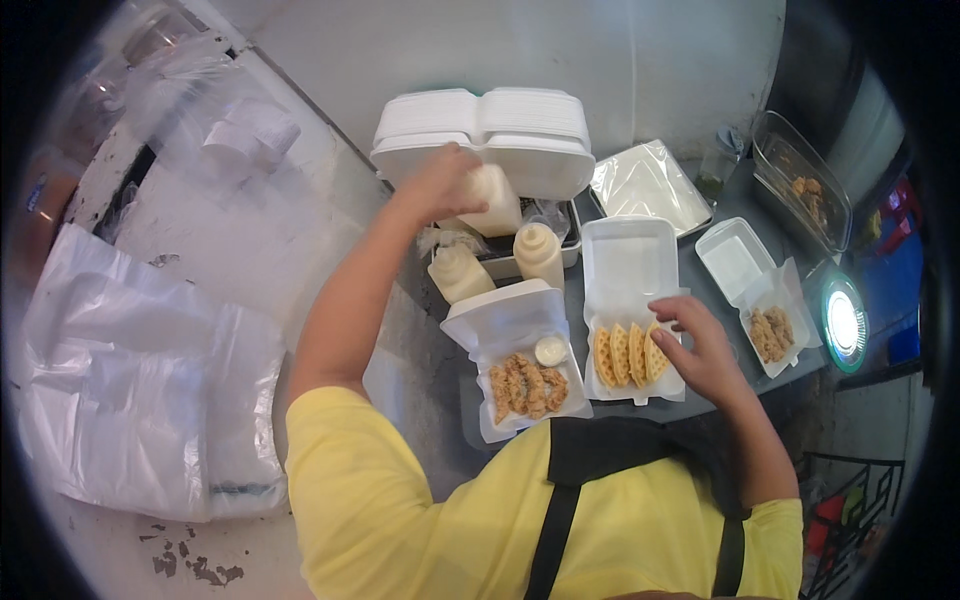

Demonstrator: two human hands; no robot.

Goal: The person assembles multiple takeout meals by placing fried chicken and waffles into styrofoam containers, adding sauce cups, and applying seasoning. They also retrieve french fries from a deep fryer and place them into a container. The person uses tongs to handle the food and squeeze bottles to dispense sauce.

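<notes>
My left hand [440,188] reaches out over a tray and is closed around a cream-coloured bottle [497,203]. That bottle is tilted and its nozzle end does not show. Two squeeze bottles with pale sauce, one to the left [460,274] and one to the right [539,255], stand just nearer to me. My right hand [703,345] hovers at the right edge of several waffle pieces [622,352] in an open foam box [630,255], its fingers apart and empty. Left of that, another open foam box [510,312] holds fried chicken pieces [525,387] and a small cup of white sauce [550,350].
Stacked foam boxes [483,135] stand against the wall. To the right are a plastic-wrapped white pack [652,188], a smaller foam box [735,262] with fried pieces [771,334], a glass dish [803,180] and a bright round lamp [845,318]. Plastic bags [150,400] lie left.
</notes>
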